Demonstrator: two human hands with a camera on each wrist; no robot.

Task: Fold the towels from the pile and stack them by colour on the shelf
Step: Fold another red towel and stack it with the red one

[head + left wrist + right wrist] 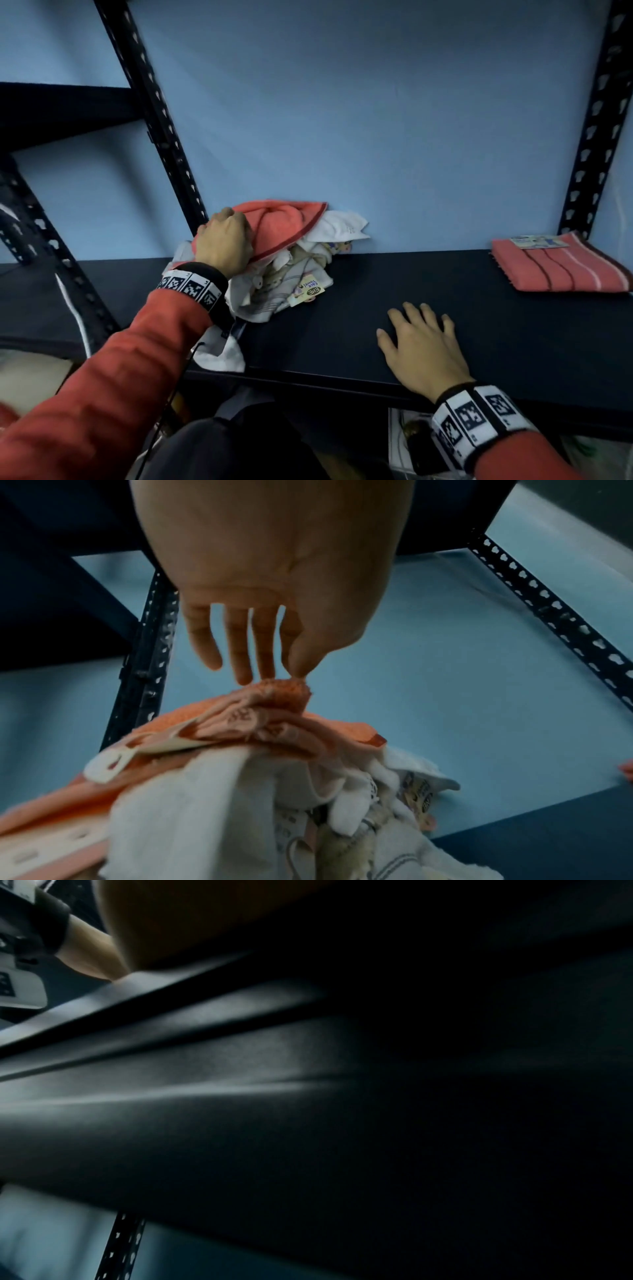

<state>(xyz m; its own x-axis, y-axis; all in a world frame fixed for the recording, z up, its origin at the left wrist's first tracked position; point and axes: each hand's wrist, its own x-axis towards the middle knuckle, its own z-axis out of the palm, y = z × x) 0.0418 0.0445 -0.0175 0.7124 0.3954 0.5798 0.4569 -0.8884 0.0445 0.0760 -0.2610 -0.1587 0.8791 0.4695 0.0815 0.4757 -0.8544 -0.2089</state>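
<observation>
Pinching the orange towel (274, 228) at the pile's (294, 274) nine o'clock, the left hand (224, 241) may drag white towels off the shelf (376, 284); right hand (419, 342) lies flat, fingers apart.

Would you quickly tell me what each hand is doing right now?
Left hand: pinching the orange towel on top of the pile.
Right hand: open, flat on the shelf, holding nothing.

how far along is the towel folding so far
Done: one folded coral towel lies at the shelf's right end. In hand: the left hand pinches a second coral towel atop the pile; the right hand rests flat on the shelf. Left: folding it, plus the crumpled white towels.
</observation>
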